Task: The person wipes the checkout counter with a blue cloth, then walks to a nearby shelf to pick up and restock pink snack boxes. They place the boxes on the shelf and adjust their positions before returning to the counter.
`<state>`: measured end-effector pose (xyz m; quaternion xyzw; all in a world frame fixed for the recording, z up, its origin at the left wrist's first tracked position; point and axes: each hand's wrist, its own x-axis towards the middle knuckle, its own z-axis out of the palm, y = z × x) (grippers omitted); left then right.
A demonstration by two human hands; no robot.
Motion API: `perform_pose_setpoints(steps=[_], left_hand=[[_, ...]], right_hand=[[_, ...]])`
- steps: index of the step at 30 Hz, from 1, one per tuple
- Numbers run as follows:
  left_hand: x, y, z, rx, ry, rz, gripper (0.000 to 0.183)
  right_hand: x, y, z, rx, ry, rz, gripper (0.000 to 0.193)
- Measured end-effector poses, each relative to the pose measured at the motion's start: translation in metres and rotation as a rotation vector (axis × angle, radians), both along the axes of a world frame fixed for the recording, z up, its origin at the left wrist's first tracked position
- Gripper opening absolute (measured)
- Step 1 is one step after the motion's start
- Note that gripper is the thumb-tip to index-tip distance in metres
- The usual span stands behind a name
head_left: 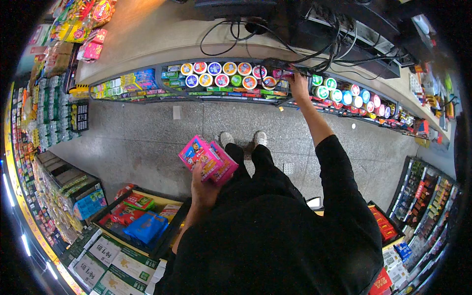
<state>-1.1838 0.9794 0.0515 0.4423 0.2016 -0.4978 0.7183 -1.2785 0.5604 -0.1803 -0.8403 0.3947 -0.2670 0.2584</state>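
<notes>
My left hand is closed round two bright pink boxes printed with cartoon figures, held low in front of my left leg. The boxes lie against each other, one partly over the other. My right arm stretches forward to the shelf rack, where my right hand reaches in between two groups of round-lidded tubs. Its fingers are hidden at the rack's upper edge. Just left of it shows a small pink pack. Nearest on that side are tubs with orange, red and purple lids; green-lidded tubs stand to the right.
Above the rack runs a counter with loose black cables hanging near my right hand. Behind me on the left stands an open bin of red and blue packs, beside stacked cartons. Grey tiled floor lies between.
</notes>
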Motion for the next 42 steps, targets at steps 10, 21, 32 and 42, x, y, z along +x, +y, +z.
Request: perform_pose_setpoints(steps=[10,21,32,42], left_hand=[[0.01,-0.017,0.0,-0.051,-0.074,-0.078,0.049],[0.017,-0.041,-0.044,0.066,-0.988,-0.639,0.034],[-0.005,-0.083,-0.042,-0.034,-0.379,-1.038,0.054],[0.021,-0.057,-0.056,0.152,-0.651,-0.763,0.01]], right_hand=[[0.01,0.014,-0.009,0.04,-0.006,0.005,0.035],[-0.042,0.136,0.149,1.116,-0.288,0.218,0.042],[-0.083,0.14,0.226,1.213,0.137,0.592,0.048],[-0.088,0.063,0.133,0.254,0.176,0.038,0.042]])
